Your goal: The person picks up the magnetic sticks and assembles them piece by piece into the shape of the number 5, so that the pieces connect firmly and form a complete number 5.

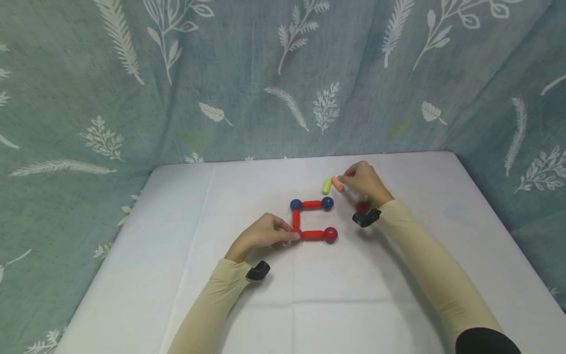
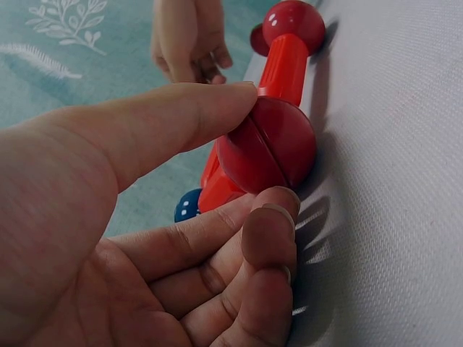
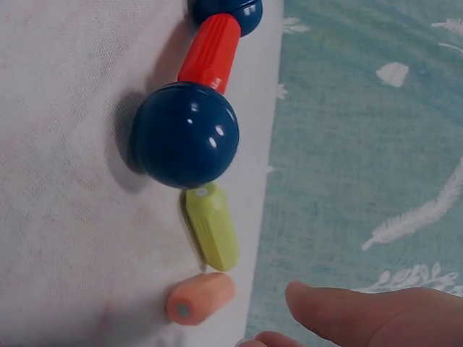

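Red rods and balls form an open three-sided frame on the white table. Its far corner and far end are blue balls; a red ball forms the near end. My left hand pinches the red ball at the near corner between thumb and fingers. Past the frame, my right hand hovers by an orange rod, fingertips close to it and nothing in its grasp. Beside that rod lies a yellow-green rod, near a blue ball.
Under my right wrist sit another red ball and a green piece, partly hidden by the wrist. The white table ends at a leaf-patterned cloth behind it and at the sides.
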The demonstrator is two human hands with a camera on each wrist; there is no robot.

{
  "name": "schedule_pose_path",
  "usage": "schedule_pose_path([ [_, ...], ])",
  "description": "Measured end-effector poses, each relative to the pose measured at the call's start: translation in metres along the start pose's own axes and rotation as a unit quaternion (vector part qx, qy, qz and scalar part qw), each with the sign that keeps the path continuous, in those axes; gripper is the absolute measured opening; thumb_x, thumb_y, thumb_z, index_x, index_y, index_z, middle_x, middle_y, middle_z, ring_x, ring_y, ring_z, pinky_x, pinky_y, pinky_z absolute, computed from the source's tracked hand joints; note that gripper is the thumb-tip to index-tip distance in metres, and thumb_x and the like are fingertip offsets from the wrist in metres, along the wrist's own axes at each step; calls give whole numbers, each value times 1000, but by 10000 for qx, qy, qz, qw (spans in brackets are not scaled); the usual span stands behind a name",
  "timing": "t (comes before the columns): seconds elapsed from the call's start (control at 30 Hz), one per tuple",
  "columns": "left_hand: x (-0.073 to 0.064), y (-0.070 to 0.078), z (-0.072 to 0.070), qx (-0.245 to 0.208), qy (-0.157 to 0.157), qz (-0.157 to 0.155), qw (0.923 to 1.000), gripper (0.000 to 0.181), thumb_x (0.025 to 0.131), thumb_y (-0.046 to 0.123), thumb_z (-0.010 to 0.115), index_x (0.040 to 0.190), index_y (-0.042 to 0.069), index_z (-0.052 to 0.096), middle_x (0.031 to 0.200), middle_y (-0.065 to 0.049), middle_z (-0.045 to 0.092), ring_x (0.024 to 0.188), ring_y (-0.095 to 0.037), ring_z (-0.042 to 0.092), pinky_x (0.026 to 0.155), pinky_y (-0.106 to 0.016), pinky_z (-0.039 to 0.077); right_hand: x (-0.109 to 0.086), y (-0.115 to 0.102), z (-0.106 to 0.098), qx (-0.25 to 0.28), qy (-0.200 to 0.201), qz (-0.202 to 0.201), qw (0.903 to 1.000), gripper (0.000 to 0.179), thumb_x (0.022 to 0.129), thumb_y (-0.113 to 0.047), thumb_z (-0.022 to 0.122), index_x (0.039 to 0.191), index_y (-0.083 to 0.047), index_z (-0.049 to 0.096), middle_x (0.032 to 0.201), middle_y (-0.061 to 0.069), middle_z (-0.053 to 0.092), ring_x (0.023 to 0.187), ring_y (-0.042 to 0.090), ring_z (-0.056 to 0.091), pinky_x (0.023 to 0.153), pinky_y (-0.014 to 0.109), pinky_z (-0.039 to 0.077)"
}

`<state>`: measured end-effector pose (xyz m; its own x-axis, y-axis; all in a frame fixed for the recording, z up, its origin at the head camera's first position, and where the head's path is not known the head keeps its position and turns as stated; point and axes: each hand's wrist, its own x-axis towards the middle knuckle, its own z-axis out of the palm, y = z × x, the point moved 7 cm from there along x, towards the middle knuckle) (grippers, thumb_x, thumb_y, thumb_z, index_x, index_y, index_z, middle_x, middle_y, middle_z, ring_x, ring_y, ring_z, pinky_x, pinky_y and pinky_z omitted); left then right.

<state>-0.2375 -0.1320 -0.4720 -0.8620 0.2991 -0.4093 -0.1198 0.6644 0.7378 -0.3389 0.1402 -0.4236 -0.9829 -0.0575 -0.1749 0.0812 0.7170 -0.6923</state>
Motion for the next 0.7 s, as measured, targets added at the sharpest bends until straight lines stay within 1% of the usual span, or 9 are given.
schedule_pose_path([
  [0.17, 0, -2, 1, 45, -3, -41, 10000, 33, 83, 46, 84, 98, 17, 81, 79, 0, 70, 69, -15, 57, 60, -27, 41, 5, 3, 8, -38, -161, 272, 9995, 39, 99, -30, 69, 122, 2, 70, 117, 19, 71, 97, 30, 61, 82, 40, 52],
  [0.3, -1, -1, 1, 27, -10, -29, 10000, 32, 84, 45, 84, 98, 17, 80, 78, 0, 70, 68, -14, 56, 59, -27, 40, 9, 3, 12, -187, -219, 149, 9995, 43, 99, -33, 68, 120, 4, 71, 118, 21, 71, 96, 30, 61, 83, 39, 52],
  [0.4, -1, 0, 0, 8, -2, -20, 10000, 31, 84, 44, 84, 97, 17, 80, 77, 0, 70, 68, -14, 56, 59, -27, 39, 11, 2, 14, -271, -251, 25, 9993, 43, 98, -32, 69, 118, 6, 72, 118, 23, 72, 95, 29, 61, 82, 38, 51],
  [0.7, -1, 1, -1, 44, 28, 30, 10000, 31, 83, 43, 84, 96, 16, 81, 76, 0, 70, 66, -14, 55, 57, -26, 38, 14, 1, 19, -538, -327, 23, 9980, 37, 96, -25, 70, 114, 7, 74, 110, 22, 74, 84, 23, 61, 71, 30, 50],
])
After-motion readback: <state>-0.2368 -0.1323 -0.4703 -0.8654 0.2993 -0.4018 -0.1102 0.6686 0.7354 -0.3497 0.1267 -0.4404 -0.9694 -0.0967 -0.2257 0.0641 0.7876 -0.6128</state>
